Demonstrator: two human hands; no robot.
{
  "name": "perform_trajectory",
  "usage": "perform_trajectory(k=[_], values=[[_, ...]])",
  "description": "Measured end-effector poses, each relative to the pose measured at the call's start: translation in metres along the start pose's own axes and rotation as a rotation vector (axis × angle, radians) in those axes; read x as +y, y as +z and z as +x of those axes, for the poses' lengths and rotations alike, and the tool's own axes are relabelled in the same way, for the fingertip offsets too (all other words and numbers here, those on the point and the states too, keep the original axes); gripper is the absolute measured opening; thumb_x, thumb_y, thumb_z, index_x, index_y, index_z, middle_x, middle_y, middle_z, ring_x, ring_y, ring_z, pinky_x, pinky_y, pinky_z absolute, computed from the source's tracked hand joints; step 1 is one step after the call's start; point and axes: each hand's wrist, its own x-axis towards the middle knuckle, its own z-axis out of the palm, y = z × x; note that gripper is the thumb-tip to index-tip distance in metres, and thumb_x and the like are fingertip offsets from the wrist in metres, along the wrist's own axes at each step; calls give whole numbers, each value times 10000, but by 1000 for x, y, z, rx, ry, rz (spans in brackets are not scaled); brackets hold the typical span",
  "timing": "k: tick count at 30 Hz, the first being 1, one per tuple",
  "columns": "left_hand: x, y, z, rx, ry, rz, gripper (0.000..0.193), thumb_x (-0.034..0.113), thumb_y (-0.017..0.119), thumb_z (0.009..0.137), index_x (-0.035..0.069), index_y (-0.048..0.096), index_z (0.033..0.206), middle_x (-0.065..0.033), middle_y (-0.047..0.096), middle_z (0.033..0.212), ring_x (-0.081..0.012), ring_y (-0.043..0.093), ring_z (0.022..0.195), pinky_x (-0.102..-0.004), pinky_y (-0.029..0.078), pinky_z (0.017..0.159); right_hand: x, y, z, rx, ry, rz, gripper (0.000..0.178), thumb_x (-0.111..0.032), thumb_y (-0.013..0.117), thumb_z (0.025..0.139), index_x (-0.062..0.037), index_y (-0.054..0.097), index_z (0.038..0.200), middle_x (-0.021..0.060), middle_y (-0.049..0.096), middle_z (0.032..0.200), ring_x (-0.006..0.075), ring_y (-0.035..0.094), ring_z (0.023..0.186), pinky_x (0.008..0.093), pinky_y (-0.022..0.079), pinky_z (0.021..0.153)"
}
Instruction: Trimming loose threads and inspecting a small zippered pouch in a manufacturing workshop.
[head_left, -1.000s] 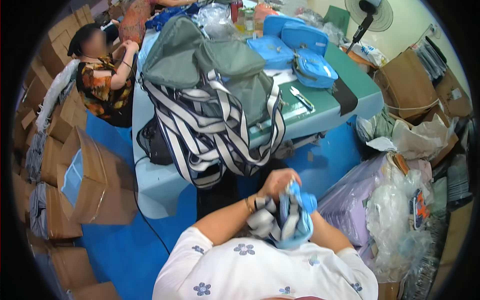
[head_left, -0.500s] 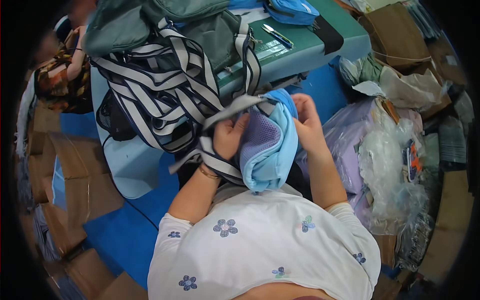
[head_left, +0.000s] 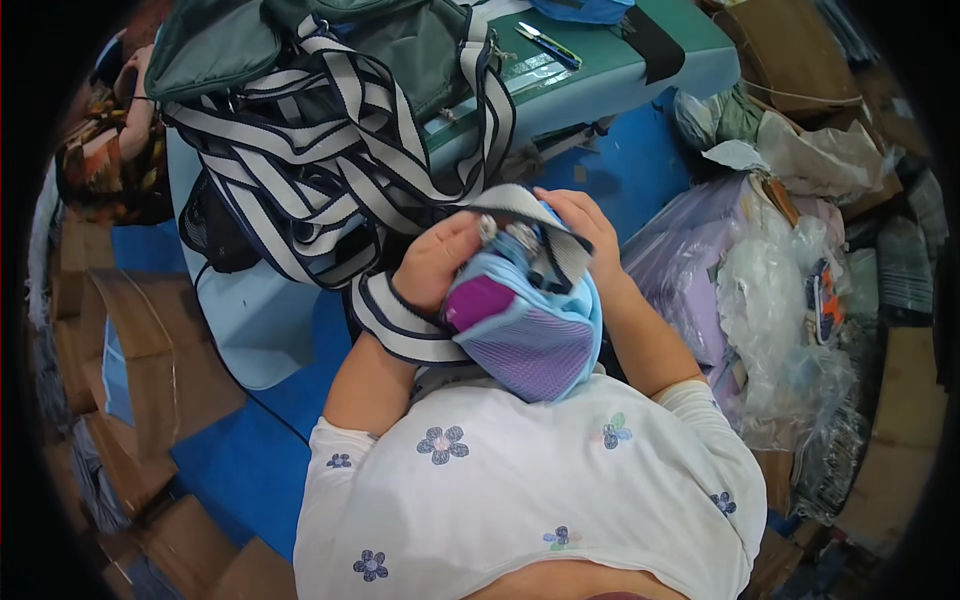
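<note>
A small light blue bag (head_left: 588,312) with a purple mesh pocket (head_left: 530,345) and a magenta patch is held up in front of my chest. My left hand (head_left: 438,262) is closed on its left upper side, beside a small metal fitting (head_left: 487,228). Closed round the bag's far upper edge is my right hand (head_left: 583,228), its fingertips partly hidden. A white and navy webbing strap (head_left: 530,205) arches over the bag's top between the hands. Another length of strap (head_left: 405,330) loops round my left wrist and passes behind the bag.
Green bags (head_left: 400,55) and a heap of striped straps (head_left: 350,150) lie on the green-topped table (head_left: 600,70), with thread snips (head_left: 548,45). Cardboard boxes (head_left: 170,350) stand at left. Plastic-wrapped goods (head_left: 760,300) are piled at right. Another person (head_left: 115,150) sits at the far left.
The bag has been turned, so its magenta patch and mesh now face me. The strap has swung over its top. My left hand has shifted slightly left, my right hand slightly left too.
</note>
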Motion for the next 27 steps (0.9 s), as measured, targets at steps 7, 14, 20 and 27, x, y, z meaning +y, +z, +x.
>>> perform_trajectory(k=[7,14,20,27], values=[[-70,-56,37,201,41,23,345,269,489,972,12,506,1202,-76,609,1054,-150,607,919,-281,499,836,13,-21,-11,48,939,1385,260,-118,477,810,20,623,974,89,660,896,207,629,779,313,513,791],[-102,-91,-55,-191,-289,1205,391,169,565,902,7,506,1252,-158,575,1198,-266,543,1121,-339,421,966,34,-45,-26,551,732,1544,329,-268,494,915,-19,601,1101,107,657,1054,231,633,957,372,506,879],[-4,-6,-51,-139,-179,925,251,95,545,882,5,614,1105,-131,612,1104,-236,583,1014,-293,446,880,25,-26,-57,601,904,1117,369,-295,454,981,-7,505,1206,94,598,1089,206,601,973,326,482,881],[-52,-1,-2,167,319,1443,267,180,583,874,-10,568,1061,-161,579,1032,-327,555,943,-358,456,813,1,-24,-57,183,372,148,289,-226,442,988,-2,550,1134,48,565,905,121,512,793,254,420,737]])
